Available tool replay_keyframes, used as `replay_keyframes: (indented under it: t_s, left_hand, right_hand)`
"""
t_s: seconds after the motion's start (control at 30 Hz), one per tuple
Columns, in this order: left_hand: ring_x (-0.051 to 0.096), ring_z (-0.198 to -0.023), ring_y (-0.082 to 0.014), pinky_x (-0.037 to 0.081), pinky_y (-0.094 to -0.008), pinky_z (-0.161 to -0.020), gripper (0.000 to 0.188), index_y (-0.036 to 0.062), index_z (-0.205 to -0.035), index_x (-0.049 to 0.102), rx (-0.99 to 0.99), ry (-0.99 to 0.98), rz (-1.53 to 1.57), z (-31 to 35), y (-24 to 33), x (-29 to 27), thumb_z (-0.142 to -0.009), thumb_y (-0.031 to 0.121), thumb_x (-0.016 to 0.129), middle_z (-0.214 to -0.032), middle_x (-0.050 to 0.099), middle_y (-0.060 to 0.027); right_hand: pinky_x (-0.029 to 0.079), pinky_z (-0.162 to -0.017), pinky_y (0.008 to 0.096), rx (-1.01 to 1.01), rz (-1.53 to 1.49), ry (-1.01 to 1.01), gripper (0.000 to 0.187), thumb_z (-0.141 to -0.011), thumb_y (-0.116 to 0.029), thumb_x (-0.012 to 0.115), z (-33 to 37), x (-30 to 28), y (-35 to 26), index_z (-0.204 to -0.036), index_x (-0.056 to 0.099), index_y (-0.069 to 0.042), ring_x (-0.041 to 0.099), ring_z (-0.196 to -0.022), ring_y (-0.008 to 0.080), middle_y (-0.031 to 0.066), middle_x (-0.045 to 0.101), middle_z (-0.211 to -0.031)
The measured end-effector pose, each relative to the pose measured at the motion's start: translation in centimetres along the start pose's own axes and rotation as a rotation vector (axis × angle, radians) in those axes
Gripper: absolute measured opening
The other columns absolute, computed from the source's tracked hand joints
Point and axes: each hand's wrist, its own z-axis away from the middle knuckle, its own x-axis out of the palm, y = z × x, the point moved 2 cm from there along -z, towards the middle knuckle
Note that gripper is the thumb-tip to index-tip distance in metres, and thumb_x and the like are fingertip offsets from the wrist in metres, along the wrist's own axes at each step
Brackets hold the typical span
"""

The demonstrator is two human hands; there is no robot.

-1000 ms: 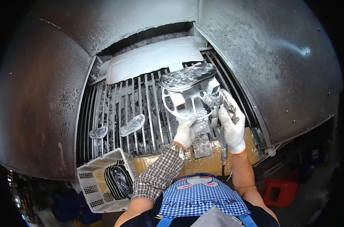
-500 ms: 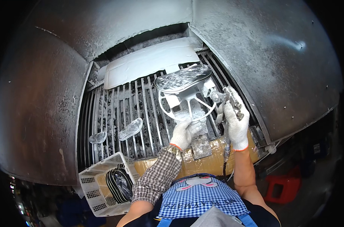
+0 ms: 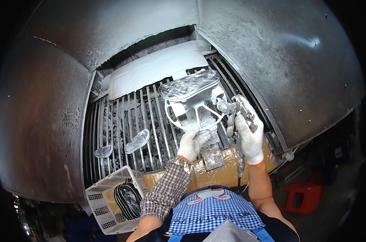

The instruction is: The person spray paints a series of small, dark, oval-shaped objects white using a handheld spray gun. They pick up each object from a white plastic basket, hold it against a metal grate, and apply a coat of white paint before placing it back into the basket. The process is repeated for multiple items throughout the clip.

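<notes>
My left hand (image 3: pixel 189 144), in a white knit glove, has its fingers closed on the near rim of a white spoked wheel (image 3: pixel 198 117). White blocks on the wheel bear an elongated oval piece (image 3: pixel 189 86), its top covered in crinkled clear film. At the wheel's right side, my right hand (image 3: pixel 250 135), also gloved, wraps round a spray gun (image 3: pixel 242 109) crusted with grey-white residue. The gun's front end points left, close to the wheel and apart from the oval piece. Its trigger is mostly hidden by my fingers.
Two smaller film-covered oval pieces (image 3: pixel 137 141) lie on the powdery metal bars (image 3: pixel 150 121) at left. A white plastic basket (image 3: pixel 102 220) holds several dark, film-covered ovals. White cardboard (image 3: pixel 158 66) lies at the back. Metal walls (image 3: pixel 279 76) enclose the sides; a taped brown front edge (image 3: pixel 231 159) lies nearest me.
The whole view has shifted slightly. Both hands keep their grips, and the oval piece stays on the wheel in nearly the same position.
</notes>
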Motion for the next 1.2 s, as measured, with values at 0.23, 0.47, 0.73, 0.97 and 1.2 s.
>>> replay_keyframes:
  t_s: [0.23, 0.47, 0.73, 0.97, 1.2]
  left_hand:
    - [0.072, -0.116, -0.0353, 0.061, -0.0464, -0.098, 0.037, -0.0057, -0.141, 0.055, 0.026, -0.017, -0.035, 0.2, 0.6, -0.6, -0.110, 0.016, 0.056, -0.135, 0.068, -0.0243]
    - [0.070, -0.118, -0.0384, 0.061, -0.0497, -0.101, 0.039, -0.0059, -0.142, 0.053, 0.032, -0.013, -0.032, 0.7, 1.6, -1.0, -0.111, 0.017, 0.055, -0.137, 0.065, -0.0256]
    - [0.070, -0.117, -0.0364, 0.060, -0.0495, -0.103, 0.035, -0.0064, -0.136, 0.058, 0.063, 0.038, -0.030, 1.3, 2.9, -1.9, -0.111, 0.018, 0.056, -0.127, 0.070, -0.0228]
    - [0.071, -0.114, -0.0392, 0.062, -0.0531, -0.097, 0.029, -0.0025, -0.128, 0.060, 0.109, 0.136, 0.005, 2.0, 5.1, -2.7, -0.109, 0.020, 0.058, -0.125, 0.071, -0.0244]
    - [0.070, -0.119, -0.0377, 0.060, -0.0502, -0.100, 0.032, -0.0021, -0.131, 0.062, 0.224, 0.133, 0.021, 2.2, 7.3, -3.7, -0.108, 0.020, 0.061, -0.128, 0.071, -0.0218]
  right_hand:
    - [0.050, -0.065, 0.0210, 0.021, -0.101, 0.046, 0.054, -0.108, -0.013, 0.064, -0.6, -0.3, -0.7, -0.157, 0.048, 0.004, 0.058, -0.072, 0.0049, 0.0007, 0.065, -0.089]
    - [0.049, -0.064, 0.0201, 0.038, -0.143, 0.115, 0.057, -0.108, -0.015, 0.067, -1.3, -1.7, -0.7, -0.157, 0.047, 0.005, 0.057, -0.072, 0.0046, 0.0007, 0.063, -0.088]
    - [0.048, -0.064, 0.0195, -0.006, -0.084, 0.151, 0.056, -0.108, -0.016, 0.066, -1.3, -3.1, -1.4, -0.157, 0.047, 0.006, 0.057, -0.070, 0.0045, 0.0010, 0.066, -0.089]
    - [0.051, -0.065, 0.0221, 0.060, -0.073, 0.061, 0.053, -0.109, -0.016, 0.065, 0.3, -3.6, -1.8, -0.155, 0.049, 0.005, 0.060, -0.071, 0.0057, 0.0026, 0.068, -0.091]
    - [0.051, -0.066, 0.0210, 0.045, -0.105, 0.154, 0.051, -0.109, -0.014, 0.064, 1.2, -4.0, -1.9, -0.154, 0.051, 0.004, 0.059, -0.072, 0.0053, 0.0034, 0.069, -0.094]
